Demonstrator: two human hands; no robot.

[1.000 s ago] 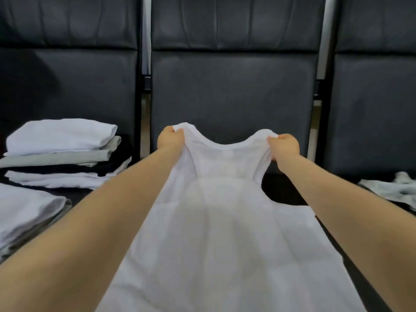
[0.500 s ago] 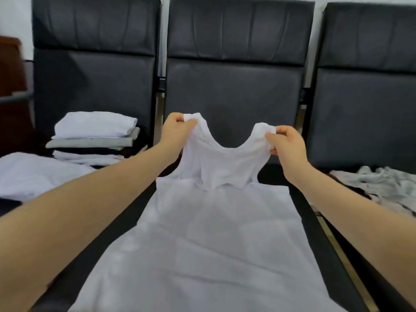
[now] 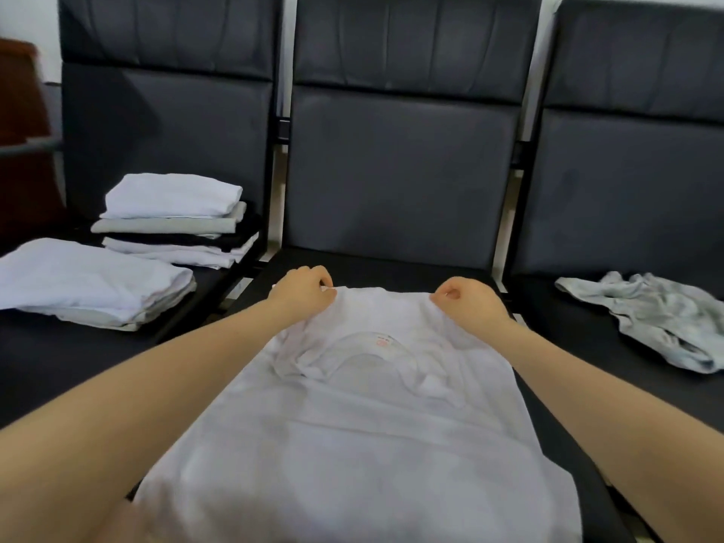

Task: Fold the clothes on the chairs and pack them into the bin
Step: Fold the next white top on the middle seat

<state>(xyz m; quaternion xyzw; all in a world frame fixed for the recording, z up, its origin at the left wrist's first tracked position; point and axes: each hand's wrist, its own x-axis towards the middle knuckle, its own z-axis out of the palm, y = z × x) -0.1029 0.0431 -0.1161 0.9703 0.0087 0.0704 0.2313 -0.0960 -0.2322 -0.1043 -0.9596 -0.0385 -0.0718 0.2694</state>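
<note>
Vest [image 3: 352, 425] top now down on seat [image 3: 391, 264].

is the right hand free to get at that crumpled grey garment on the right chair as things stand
Probably yes, but not right away. The right hand is pinching the far edge of the white tank top. The crumpled grey garment lies uncovered on the right chair's seat, with nothing between them once the hand lets go.

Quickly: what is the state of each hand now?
Left hand: pinching the far edge of the white sleeveless cotton top.
Right hand: pinching the same edge.
</note>
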